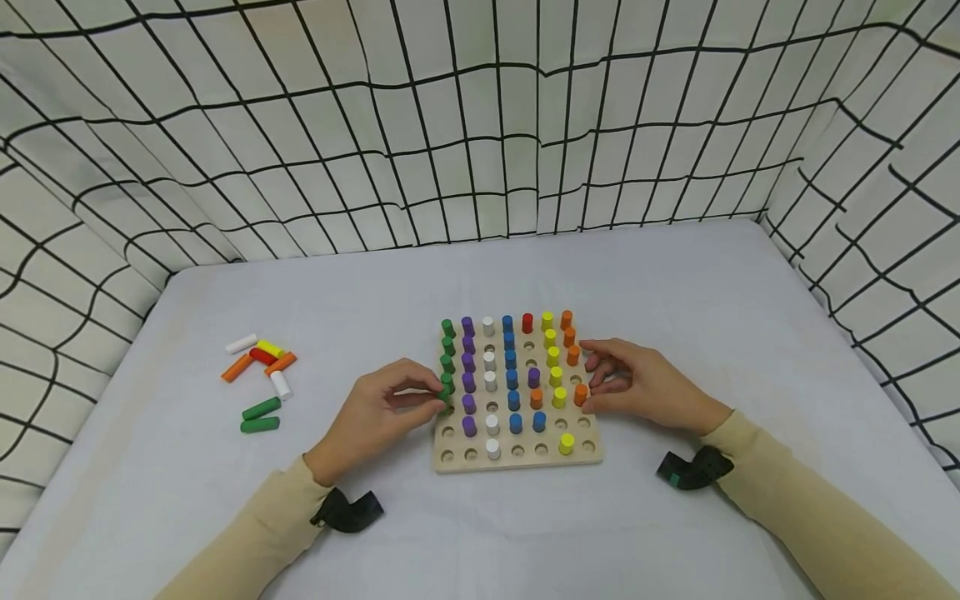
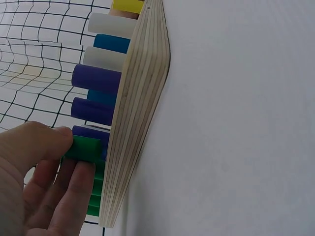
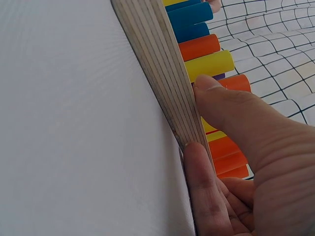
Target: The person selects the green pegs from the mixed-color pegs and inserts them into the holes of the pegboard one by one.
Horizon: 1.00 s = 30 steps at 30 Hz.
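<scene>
A wooden pegboard (image 1: 517,464) lies on the table with columns of coloured pegs standing in its holes. My left hand (image 1: 382,410) is at the board's left side. Between its thumb and fingers it pinches a green peg (image 2: 86,148), upright at the near end of the green column; whether the peg is fully seated cannot be seen. At the right side, my right hand (image 1: 637,383) holds the board's edge (image 3: 172,93), thumb over the top and a finger against the side. Beside that thumb stands an orange peg (image 1: 581,394). A lone yellow peg (image 1: 566,443) stands in the nearest row.
Left of the board, loose pegs lie in a scattered group, among them a white peg (image 1: 242,343), a red peg (image 1: 262,356) and a green peg (image 1: 260,425). White cloth covers the table (image 1: 480,542). A black grid net (image 1: 465,150) stands behind and at the sides.
</scene>
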Each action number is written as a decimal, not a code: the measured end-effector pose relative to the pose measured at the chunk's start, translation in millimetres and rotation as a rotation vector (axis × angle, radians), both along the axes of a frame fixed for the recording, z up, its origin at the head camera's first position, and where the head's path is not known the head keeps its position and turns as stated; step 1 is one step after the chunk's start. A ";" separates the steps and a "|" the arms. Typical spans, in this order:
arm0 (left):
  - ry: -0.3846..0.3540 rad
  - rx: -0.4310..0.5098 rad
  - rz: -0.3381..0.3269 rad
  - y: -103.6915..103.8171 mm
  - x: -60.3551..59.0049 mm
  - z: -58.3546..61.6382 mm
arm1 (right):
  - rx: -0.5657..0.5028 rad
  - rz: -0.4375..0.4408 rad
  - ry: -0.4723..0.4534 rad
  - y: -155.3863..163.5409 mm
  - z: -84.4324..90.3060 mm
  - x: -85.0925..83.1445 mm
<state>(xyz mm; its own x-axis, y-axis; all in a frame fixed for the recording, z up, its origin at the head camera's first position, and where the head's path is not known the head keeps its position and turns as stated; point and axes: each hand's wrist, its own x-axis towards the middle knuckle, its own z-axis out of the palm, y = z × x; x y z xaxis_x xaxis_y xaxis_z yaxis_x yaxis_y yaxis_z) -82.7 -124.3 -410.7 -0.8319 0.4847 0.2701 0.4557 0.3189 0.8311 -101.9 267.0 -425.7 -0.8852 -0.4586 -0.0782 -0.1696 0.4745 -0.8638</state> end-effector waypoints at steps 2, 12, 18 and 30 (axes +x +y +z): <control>-0.003 -0.014 0.004 1.4 0.5 0.2 | -0.001 -0.002 -0.001 0.1 -0.3 0.1; 0.005 -0.043 0.024 4.8 2.3 1.5 | 0.001 0.008 0.005 -0.3 -1.0 -1.0; 0.014 -0.050 0.018 4.9 1.1 -0.2 | 0.003 0.003 0.004 0.3 -1.3 -0.5; 0.018 -0.098 0.041 5.1 3.1 1.9 | -0.018 0.009 0.023 1.2 -2.4 0.1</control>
